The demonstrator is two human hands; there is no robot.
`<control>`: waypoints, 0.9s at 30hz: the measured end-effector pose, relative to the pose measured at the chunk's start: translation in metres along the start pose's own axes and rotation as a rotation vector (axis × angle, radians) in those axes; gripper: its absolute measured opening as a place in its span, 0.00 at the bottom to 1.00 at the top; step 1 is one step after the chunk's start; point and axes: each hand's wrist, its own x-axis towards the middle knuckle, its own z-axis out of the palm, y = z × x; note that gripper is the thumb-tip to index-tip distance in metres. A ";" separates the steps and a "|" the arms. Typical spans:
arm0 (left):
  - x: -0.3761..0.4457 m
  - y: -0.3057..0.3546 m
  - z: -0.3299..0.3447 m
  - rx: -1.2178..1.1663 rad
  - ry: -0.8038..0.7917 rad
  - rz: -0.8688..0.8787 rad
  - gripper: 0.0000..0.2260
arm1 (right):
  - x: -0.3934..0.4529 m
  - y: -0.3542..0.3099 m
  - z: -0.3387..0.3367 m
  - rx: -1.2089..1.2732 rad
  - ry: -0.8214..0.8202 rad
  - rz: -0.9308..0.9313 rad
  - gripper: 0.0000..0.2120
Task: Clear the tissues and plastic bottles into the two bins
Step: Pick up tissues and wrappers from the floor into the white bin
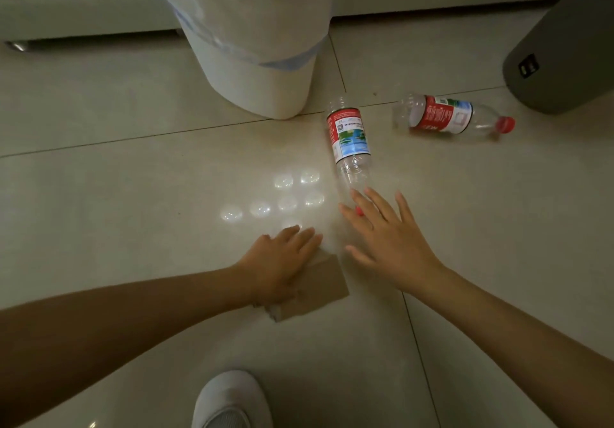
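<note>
Two clear plastic bottles with red labels lie on the tiled floor. The nearer bottle points its red cap at me, and my right hand lies over the cap end with spread, straight fingers. The farther bottle lies on its side to the right, untouched. My left hand rests flat on a brown folded tissue on the floor. A white bin lined with a plastic bag stands at top centre. A dark grey bin stands at the top right.
A low pale cabinet base runs along the back behind the bins. My white shoe is at the bottom centre. Ceiling-light reflections dot the glossy tiles left of the nearer bottle.
</note>
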 end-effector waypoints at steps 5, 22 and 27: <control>0.015 -0.010 -0.006 -0.052 0.097 -0.014 0.38 | -0.002 -0.003 0.007 0.009 0.013 -0.018 0.30; -0.013 -0.095 -0.062 -0.669 0.086 -0.255 0.19 | 0.001 -0.044 0.024 0.156 -0.128 -0.147 0.42; -0.009 -0.076 -0.061 -0.345 0.152 -0.168 0.22 | 0.004 -0.067 0.030 0.101 -0.261 -0.241 0.40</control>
